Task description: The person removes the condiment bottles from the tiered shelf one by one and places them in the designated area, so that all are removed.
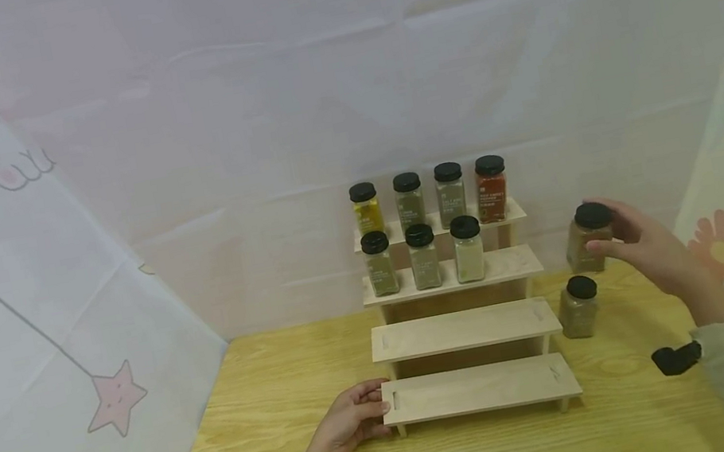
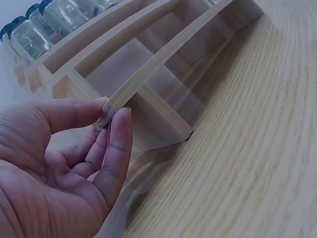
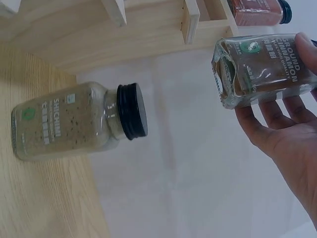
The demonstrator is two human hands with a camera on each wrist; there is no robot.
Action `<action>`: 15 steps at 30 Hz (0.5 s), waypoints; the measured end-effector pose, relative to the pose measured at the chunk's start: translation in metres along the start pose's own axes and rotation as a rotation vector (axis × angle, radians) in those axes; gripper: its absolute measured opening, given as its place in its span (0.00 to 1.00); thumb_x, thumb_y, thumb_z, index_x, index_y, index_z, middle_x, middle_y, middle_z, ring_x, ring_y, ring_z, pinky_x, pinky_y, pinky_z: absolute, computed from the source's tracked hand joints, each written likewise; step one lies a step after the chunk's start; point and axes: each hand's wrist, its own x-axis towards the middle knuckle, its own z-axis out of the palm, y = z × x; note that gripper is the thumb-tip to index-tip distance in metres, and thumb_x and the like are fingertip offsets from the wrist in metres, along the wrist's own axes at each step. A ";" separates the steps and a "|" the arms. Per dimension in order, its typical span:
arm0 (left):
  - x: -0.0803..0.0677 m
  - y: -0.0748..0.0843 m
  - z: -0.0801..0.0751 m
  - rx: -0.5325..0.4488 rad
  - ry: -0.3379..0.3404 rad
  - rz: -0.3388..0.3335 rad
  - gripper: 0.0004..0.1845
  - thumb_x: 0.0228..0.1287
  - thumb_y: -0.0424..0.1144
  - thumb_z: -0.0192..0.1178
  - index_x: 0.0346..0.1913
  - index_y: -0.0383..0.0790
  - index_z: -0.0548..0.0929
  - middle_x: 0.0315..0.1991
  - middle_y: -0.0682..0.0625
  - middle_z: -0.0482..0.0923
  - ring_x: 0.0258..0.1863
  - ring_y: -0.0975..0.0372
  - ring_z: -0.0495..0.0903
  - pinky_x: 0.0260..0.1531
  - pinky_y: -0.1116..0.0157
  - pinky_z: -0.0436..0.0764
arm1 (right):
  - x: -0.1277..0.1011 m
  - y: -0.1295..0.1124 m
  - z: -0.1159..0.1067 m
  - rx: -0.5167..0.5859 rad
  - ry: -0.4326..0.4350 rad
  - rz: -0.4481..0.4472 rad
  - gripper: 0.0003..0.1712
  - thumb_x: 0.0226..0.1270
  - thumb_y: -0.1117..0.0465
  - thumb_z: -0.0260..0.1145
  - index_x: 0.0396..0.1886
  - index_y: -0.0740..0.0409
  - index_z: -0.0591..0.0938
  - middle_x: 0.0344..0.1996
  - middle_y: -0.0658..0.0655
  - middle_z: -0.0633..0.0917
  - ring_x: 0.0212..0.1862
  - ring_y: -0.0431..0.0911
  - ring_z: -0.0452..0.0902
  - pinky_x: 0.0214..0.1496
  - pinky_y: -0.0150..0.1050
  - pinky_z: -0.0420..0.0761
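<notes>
Meanwhile left hand [image 1: 349,422] pinches the bottom step's end of the wooden rack [image 1: 467,328] btw thumb & fingers [image 2: 116,144]; keep that hold firm so it can't slide on the bench [image 1: 270,404]. Right hand [image 1: 649,248], fingers curled round the cinnamon jar [image 1: 589,236], holds it in the air right of the 2nd shelf, above the jar [image 1: 578,307] standing on the bench. Best keep it upright & clear the shelf edge before lowering.

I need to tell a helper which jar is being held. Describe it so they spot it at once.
Find the stepped wooden rack on the table. To its right, the right hand holds a black-lidded jar in the air; the other loose jar stands on the table below it.
</notes>
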 end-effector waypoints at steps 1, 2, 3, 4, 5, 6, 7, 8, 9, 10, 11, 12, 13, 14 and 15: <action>0.000 0.000 0.000 -0.005 -0.003 -0.001 0.34 0.66 0.29 0.64 0.72 0.26 0.65 0.48 0.45 0.78 0.40 0.59 0.84 0.34 0.66 0.87 | -0.002 0.001 -0.001 -0.006 0.002 -0.002 0.39 0.74 0.67 0.64 0.80 0.50 0.60 0.60 0.39 0.74 0.57 0.29 0.73 0.48 0.22 0.77; 0.000 0.000 0.000 -0.008 -0.005 -0.002 0.34 0.66 0.29 0.64 0.72 0.26 0.65 0.47 0.45 0.78 0.40 0.59 0.85 0.34 0.66 0.87 | -0.004 0.002 -0.003 -0.010 0.003 -0.002 0.39 0.74 0.67 0.64 0.79 0.50 0.60 0.59 0.39 0.74 0.55 0.29 0.74 0.48 0.22 0.77; 0.000 0.000 0.000 -0.012 -0.007 -0.005 0.34 0.66 0.29 0.64 0.72 0.26 0.65 0.47 0.45 0.78 0.40 0.59 0.85 0.34 0.67 0.87 | -0.006 0.003 -0.004 -0.014 0.004 -0.001 0.39 0.74 0.67 0.64 0.79 0.51 0.60 0.58 0.39 0.75 0.54 0.30 0.75 0.48 0.21 0.77; 0.000 0.000 0.000 -0.013 -0.008 -0.004 0.34 0.67 0.29 0.63 0.72 0.26 0.64 0.47 0.45 0.78 0.40 0.59 0.85 0.33 0.67 0.87 | -0.007 0.004 -0.006 -0.015 0.007 -0.003 0.39 0.74 0.68 0.63 0.79 0.52 0.60 0.57 0.39 0.75 0.53 0.30 0.75 0.48 0.21 0.77; 0.000 -0.001 0.000 -0.014 -0.007 -0.004 0.34 0.66 0.29 0.63 0.72 0.26 0.64 0.47 0.45 0.78 0.40 0.59 0.85 0.33 0.67 0.87 | -0.009 0.006 -0.007 -0.007 0.009 -0.006 0.38 0.73 0.69 0.63 0.79 0.53 0.60 0.56 0.39 0.76 0.52 0.31 0.76 0.48 0.22 0.77; 0.000 -0.001 0.000 -0.012 -0.007 -0.002 0.34 0.66 0.29 0.63 0.72 0.25 0.64 0.48 0.45 0.79 0.40 0.59 0.85 0.33 0.67 0.87 | -0.010 0.007 -0.009 -0.003 0.012 -0.010 0.39 0.73 0.70 0.63 0.79 0.53 0.60 0.56 0.39 0.76 0.51 0.31 0.77 0.48 0.21 0.77; 0.000 -0.001 0.000 -0.011 -0.006 0.000 0.34 0.66 0.29 0.63 0.72 0.25 0.64 0.48 0.45 0.79 0.40 0.59 0.85 0.34 0.66 0.87 | -0.011 0.009 -0.010 0.002 0.014 -0.016 0.39 0.73 0.71 0.63 0.79 0.53 0.61 0.56 0.39 0.77 0.51 0.31 0.77 0.48 0.21 0.77; 0.000 -0.001 0.000 -0.008 -0.005 0.003 0.34 0.67 0.29 0.63 0.72 0.25 0.64 0.48 0.45 0.79 0.40 0.59 0.85 0.34 0.66 0.87 | -0.012 0.011 -0.012 0.012 0.016 -0.021 0.39 0.73 0.72 0.62 0.79 0.54 0.61 0.56 0.40 0.77 0.51 0.31 0.77 0.48 0.20 0.77; 0.001 -0.001 0.000 -0.006 -0.004 0.006 0.34 0.67 0.29 0.63 0.72 0.25 0.64 0.48 0.45 0.79 0.40 0.59 0.85 0.34 0.66 0.87 | -0.013 0.012 -0.013 0.027 0.018 -0.027 0.39 0.72 0.73 0.62 0.79 0.54 0.60 0.57 0.40 0.76 0.52 0.31 0.77 0.49 0.21 0.77; 0.001 -0.001 0.000 -0.004 -0.005 0.008 0.33 0.67 0.29 0.63 0.72 0.25 0.64 0.48 0.45 0.79 0.40 0.58 0.85 0.34 0.66 0.87 | -0.014 0.014 -0.014 0.040 0.020 -0.031 0.39 0.72 0.74 0.61 0.79 0.55 0.60 0.58 0.40 0.76 0.53 0.31 0.77 0.49 0.21 0.77; 0.001 -0.001 0.000 -0.004 -0.006 0.009 0.34 0.67 0.29 0.63 0.72 0.25 0.64 0.48 0.45 0.79 0.40 0.58 0.85 0.34 0.66 0.87 | -0.015 0.015 -0.016 0.048 0.018 -0.031 0.39 0.72 0.75 0.61 0.79 0.55 0.61 0.59 0.40 0.75 0.54 0.30 0.76 0.49 0.20 0.77; 0.001 -0.001 0.000 -0.004 -0.007 0.010 0.34 0.67 0.29 0.63 0.72 0.25 0.64 0.48 0.45 0.79 0.40 0.58 0.85 0.34 0.66 0.87 | -0.016 0.017 -0.017 0.058 0.016 -0.028 0.39 0.72 0.75 0.60 0.79 0.55 0.60 0.59 0.40 0.75 0.55 0.30 0.76 0.49 0.20 0.77; 0.001 -0.001 -0.001 -0.004 -0.008 0.009 0.34 0.67 0.29 0.63 0.72 0.25 0.64 0.48 0.45 0.79 0.40 0.59 0.85 0.34 0.66 0.87 | -0.017 0.018 -0.018 0.071 0.013 -0.023 0.39 0.72 0.75 0.60 0.79 0.55 0.60 0.59 0.40 0.75 0.56 0.29 0.75 0.50 0.20 0.76; 0.001 -0.001 -0.001 -0.003 -0.008 0.010 0.34 0.67 0.29 0.63 0.72 0.24 0.64 0.48 0.45 0.79 0.40 0.59 0.85 0.34 0.66 0.87 | -0.018 0.019 -0.019 0.074 0.010 -0.015 0.39 0.73 0.75 0.60 0.79 0.54 0.60 0.60 0.39 0.74 0.57 0.28 0.74 0.50 0.19 0.76; 0.001 -0.001 -0.001 -0.002 -0.009 0.010 0.34 0.67 0.29 0.63 0.72 0.24 0.63 0.48 0.45 0.79 0.40 0.59 0.85 0.34 0.66 0.87 | -0.019 0.020 -0.020 0.084 0.006 -0.006 0.39 0.73 0.75 0.60 0.79 0.54 0.60 0.60 0.39 0.74 0.58 0.27 0.73 0.50 0.19 0.75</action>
